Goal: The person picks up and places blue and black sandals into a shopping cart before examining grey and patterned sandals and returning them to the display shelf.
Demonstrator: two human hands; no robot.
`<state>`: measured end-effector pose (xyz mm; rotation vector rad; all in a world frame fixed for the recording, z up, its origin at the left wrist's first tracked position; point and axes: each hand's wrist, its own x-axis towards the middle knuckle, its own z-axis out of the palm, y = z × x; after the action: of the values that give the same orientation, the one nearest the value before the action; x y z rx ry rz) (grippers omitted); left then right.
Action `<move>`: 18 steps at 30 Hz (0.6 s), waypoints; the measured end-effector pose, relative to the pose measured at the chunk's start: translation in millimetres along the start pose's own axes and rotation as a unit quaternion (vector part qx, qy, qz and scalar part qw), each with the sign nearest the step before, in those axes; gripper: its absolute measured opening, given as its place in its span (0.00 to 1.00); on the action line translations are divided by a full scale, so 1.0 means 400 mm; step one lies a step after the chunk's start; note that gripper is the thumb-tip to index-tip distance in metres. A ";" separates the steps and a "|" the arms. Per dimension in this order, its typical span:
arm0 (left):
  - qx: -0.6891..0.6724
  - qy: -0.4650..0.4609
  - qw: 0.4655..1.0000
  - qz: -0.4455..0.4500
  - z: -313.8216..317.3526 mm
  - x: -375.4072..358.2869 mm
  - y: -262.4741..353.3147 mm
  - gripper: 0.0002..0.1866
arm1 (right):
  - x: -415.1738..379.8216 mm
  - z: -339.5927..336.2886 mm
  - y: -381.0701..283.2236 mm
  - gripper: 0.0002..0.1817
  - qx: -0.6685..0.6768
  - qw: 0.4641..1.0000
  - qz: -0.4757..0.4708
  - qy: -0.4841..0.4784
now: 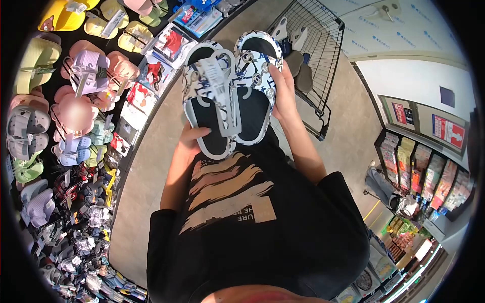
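A pair of slide sandals is held up in front of my chest, with white soles, black insoles and patterned white, black and blue straps. My left hand (189, 140) grips the left slide (209, 126) near its lower end, thumb on the insole. Around the right edge of the right slide (255, 108), my right hand (284, 93) is closed, its thumb on the strap. A grey plastic hanger (236, 113) and a clear tag (214, 73) lie over the pair between the two slides.
On the left, a display rack holds many slippers, among them purple slippers (90, 70) and grey clogs (28, 132). A wire shopping cart (323, 65) with footwear in it stands ahead to the right. Farther right are a person (381, 187) and shelves of packaged goods (424, 169).
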<state>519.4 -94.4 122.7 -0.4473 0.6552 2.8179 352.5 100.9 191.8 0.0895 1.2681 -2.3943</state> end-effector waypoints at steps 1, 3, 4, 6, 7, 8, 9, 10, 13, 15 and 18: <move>-0.018 0.018 1.000 -0.016 -0.009 -0.004 -0.010 0.38 | 0.001 -0.012 0.011 0.19 0.013 1.000 0.022 0.002; -0.025 0.033 0.999 -0.007 -0.010 -0.006 -0.014 0.38 | -0.002 -0.010 0.021 0.19 0.015 0.999 0.027 0.015; -0.031 0.046 0.998 0.005 -0.005 -0.006 -0.014 0.38 | -0.005 -0.011 0.026 0.19 0.017 0.999 0.029 0.026; 0.014 0.054 0.998 -0.006 -0.020 -0.007 0.002 0.38 | -0.009 -0.023 0.040 0.19 0.011 0.999 0.032 0.032; 0.025 0.041 0.999 0.011 -0.020 -0.008 0.007 0.39 | -0.009 -0.026 0.049 0.18 0.024 0.999 0.027 0.036; 0.037 0.028 0.998 0.029 -0.018 -0.010 0.013 0.40 | -0.009 -0.028 0.054 0.18 0.037 0.998 0.022 0.038; 0.029 0.041 0.999 0.020 -0.019 -0.018 0.021 0.42 | -0.009 -0.027 0.050 0.19 0.044 0.998 0.037 0.027; 0.029 0.043 0.998 0.020 -0.017 -0.020 0.033 0.42 | -0.011 -0.024 0.045 0.19 0.044 0.998 0.039 0.027; 0.061 0.045 0.997 0.013 -0.004 -0.017 0.055 0.43 | -0.013 -0.015 0.051 0.21 0.005 0.998 0.048 0.027; 0.057 0.065 0.996 0.011 0.001 -0.027 0.039 0.43 | -0.023 -0.006 0.063 0.24 -0.011 0.999 0.025 0.023; 0.067 0.083 0.994 0.024 0.003 -0.040 0.030 0.43 | -0.022 0.005 0.071 0.28 -0.103 0.993 -0.061 0.020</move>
<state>530.7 -106.7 133.7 -0.6531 0.8936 2.7796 372.1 88.5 173.3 -0.0006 1.5728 -2.3575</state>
